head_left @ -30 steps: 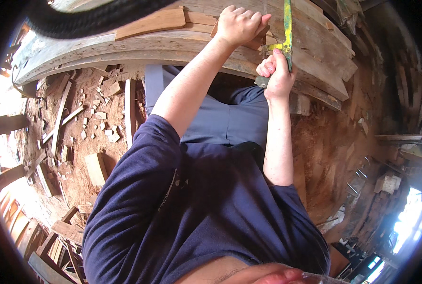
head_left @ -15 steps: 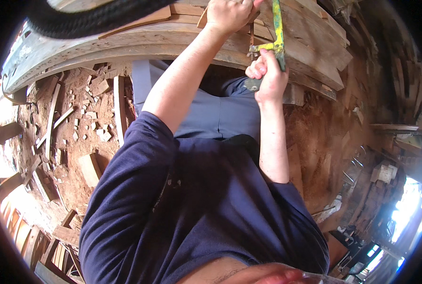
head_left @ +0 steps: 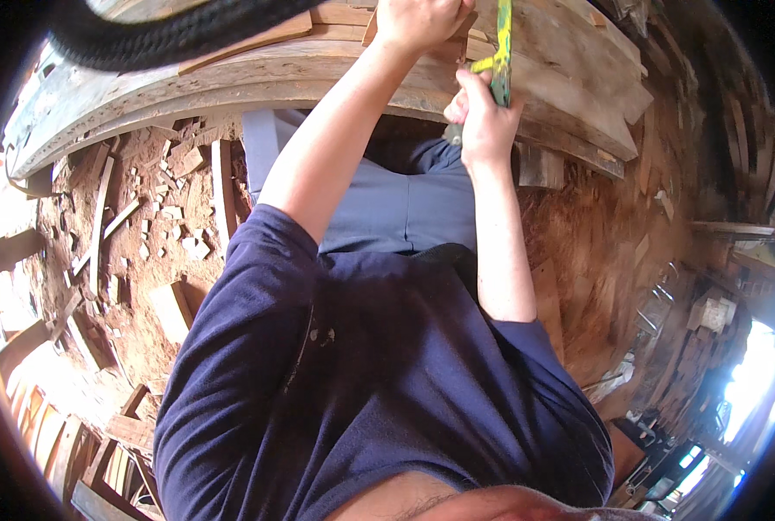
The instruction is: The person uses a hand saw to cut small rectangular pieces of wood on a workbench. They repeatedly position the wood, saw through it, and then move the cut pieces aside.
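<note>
A hacksaw (head_left: 503, 42) with a yellow and green painted frame stands in my right hand (head_left: 490, 123), whose fingers wrap round its dark handle. The far end of the saw runs out past the upper edge. Close by on the left, my left hand (head_left: 418, 24) is closed over a small brown piece of wood (head_left: 369, 31) on the bench. Part of that piece shows beside the hand, while the rest is hidden under it. Both hands are above the thick wooden workbench (head_left: 257, 91), and the blade's contact with the wood is hard to make out.
Thin boards (head_left: 253, 42) lie on the bench to the left. A black braided strap (head_left: 170, 39) crosses the upper left. Small wood offcuts (head_left: 174, 211) and long sticks (head_left: 223, 187) litter the dirt floor. Stacked timber (head_left: 131, 430) stands at the lower left.
My right hand has moved the hacksaw forward, away from my body and slightly left. The left hand has stayed nearly in place, shifting slightly upward.
</note>
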The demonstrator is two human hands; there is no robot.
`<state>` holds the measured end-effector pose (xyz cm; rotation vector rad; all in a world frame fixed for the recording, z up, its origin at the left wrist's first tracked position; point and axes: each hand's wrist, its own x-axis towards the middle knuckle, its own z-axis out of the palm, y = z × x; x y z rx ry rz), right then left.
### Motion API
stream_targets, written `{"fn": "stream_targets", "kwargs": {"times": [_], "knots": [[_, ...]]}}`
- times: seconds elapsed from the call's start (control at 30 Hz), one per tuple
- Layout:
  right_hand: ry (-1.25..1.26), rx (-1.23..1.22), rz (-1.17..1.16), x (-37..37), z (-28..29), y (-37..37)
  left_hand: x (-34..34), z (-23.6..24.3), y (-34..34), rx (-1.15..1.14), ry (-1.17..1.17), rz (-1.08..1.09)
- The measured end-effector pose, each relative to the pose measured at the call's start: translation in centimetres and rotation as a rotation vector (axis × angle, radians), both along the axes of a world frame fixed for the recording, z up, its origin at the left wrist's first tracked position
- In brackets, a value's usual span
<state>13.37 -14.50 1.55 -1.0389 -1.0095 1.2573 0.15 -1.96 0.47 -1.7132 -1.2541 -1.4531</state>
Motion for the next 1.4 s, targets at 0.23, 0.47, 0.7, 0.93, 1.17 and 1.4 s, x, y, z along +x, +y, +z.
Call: {"fn": "stream_targets", "kwargs": {"times": [0.23, 0.47, 0.7, 0.93, 1.17, 1.4], "knots": [[0.026, -0.076, 0.034, 1.9, -0.5, -5.0, 0.0, -0.1, 0.9, -0.11, -0.01, 0.044], [0.102, -0.052, 0.062, 1.0, 0.4, 0.7, 0.3, -0.1, 0.3, -0.083, -0.015, 0.048], [0.033, -0.069, 0.07, 1.8, -0.7, -6.1, 0.1, -0.1, 1.6, -0.172, -0.029, 0.061], [0.129, -0.157, 0.066, 1.8, 1.2, 1.0, 0.4, 0.0, -0.1, -0.02, -0.032, 0.048], [-0.201, -0.143, 0.003, 1.3, -0.7, -4.7, 0.0, -0.3, 1.6, -0.14, -0.015, 0.056], [0.138, -0.174, 0.053, 2.2, 1.0, 0.5, 0.4, -0.5, 0.5, -0.062, -0.031, 0.059]]}}
